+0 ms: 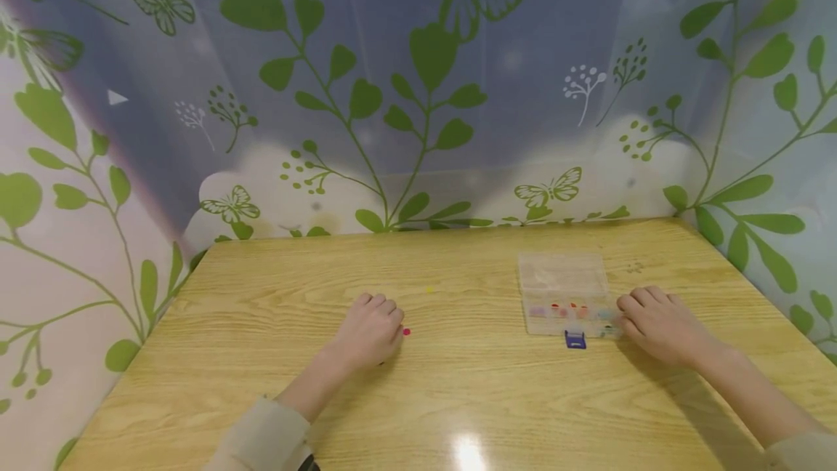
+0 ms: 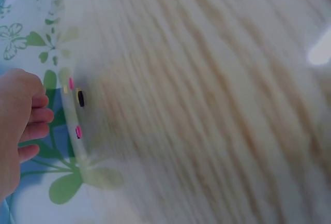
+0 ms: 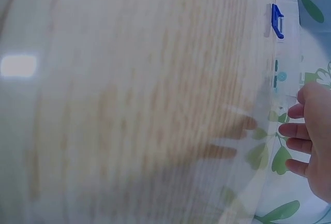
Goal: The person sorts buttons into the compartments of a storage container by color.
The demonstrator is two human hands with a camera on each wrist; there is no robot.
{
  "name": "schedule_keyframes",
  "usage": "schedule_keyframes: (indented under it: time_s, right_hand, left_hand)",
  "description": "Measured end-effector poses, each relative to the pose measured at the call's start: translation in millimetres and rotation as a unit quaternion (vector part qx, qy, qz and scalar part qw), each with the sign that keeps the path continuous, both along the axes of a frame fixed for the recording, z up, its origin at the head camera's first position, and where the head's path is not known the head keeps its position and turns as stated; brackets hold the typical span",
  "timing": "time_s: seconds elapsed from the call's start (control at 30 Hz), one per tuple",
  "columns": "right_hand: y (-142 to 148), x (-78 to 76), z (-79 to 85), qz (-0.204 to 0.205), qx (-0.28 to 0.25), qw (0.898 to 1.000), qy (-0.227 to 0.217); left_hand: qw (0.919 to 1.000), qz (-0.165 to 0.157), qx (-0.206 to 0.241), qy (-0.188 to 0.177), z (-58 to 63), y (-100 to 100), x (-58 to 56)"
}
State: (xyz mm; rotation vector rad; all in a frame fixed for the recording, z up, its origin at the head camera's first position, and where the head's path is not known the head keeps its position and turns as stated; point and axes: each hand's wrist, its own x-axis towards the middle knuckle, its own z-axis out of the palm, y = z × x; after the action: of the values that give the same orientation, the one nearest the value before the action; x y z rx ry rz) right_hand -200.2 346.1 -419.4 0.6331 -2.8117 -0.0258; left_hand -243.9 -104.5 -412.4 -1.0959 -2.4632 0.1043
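Observation:
My left hand hovers low over the table, its fingers loosely bent and nothing visible in them. Just right of its fingers lies a small round pink piece. The left wrist view shows a black piece and another pink piece near that hand. At the right end of a clear plastic box is my right hand, fingers loosely bent close beside its wall. The box's lid lies back, and small red, pink and teal pieces sit inside. Its blue latch faces me.
Farther back on the wooden table lies a tiny yellow piece. Several small, faint pieces are behind my right hand. A patterned cloth with green leaves and butterflies hangs along the table's back and sides.

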Motion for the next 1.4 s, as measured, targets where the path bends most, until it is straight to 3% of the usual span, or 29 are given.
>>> schedule_keyframes:
  time_s: [0.2, 0.63, 1.2, 1.4]
  right_hand:
    - [-0.6, 0.3, 1.3, -0.003, -0.003, 1.000, -0.005]
    - [-2.2, 1.1, 1.8, -0.005, -0.006, 1.000, -0.011]
    - [-1.0, 0.3, 1.6, -0.002, -0.012, 1.000, -0.006]
    - [-1.1, 0.3, 1.0, -0.002, -0.014, 1.000, -0.006]
  left_hand:
    - [0.9990, 0.012, -0.040, -0.017, -4.9, -0.2, -2.0]
    - [0.9970, -0.012, -0.076, -0.010, -11.3, 6.5, -4.7]
    - [0.9975, -0.030, -0.056, 0.030, -12.9, 9.1, -7.1]
    - [0.9972, -0.042, -0.047, 0.041, -8.1, 16.4, -7.9]
